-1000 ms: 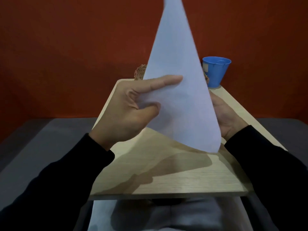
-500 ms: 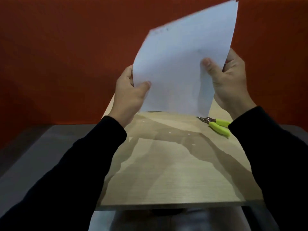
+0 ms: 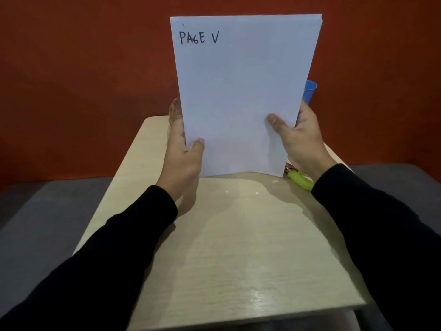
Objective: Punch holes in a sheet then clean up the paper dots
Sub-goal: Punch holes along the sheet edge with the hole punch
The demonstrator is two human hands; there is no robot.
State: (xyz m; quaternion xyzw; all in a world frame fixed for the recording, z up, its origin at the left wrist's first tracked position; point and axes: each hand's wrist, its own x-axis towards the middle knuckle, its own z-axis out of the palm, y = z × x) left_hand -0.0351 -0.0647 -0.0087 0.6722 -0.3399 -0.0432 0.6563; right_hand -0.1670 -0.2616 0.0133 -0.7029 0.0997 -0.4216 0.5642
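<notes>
Item: my left hand (image 3: 182, 161), black sleeve to the wrist, raised over the pale wooden tabletop (image 3: 238, 259); thumb laid on the front of the white paper sheet (image 3: 238, 96) near its lower left corner, the fingers hidden behind, so it pinches the sheet's left edge. Item: my right hand (image 3: 300, 139), likewise sleeved in black; thumb pressed flat on the sheet's face near the lower right, fingers behind, pinching the right edge. Item: the sheet, held upright and square to me between both hands, its bottom edge on or just above the tabletop (I cannot tell which); "PAGE V" handwritten at the top left; more than one layer shows at the upper right corner. Item: small white paper dots (image 3: 257, 192), a few, lying on the tabletop just in front of the sheet. Item: yellow-green handled punch pliers (image 3: 299, 179), on the tabletop beside my right wrist, partly hidden. Item: blue plastic cup (image 3: 310, 90), its rim showing past the sheet's right edge. Item: brown woven object (image 3: 175, 111), showing past the left edge. Change noted: half a second ago the sheet was tilted and lifted clear of the tabletop; it now stands straight and lower, and both hands have come down with it.
</notes>
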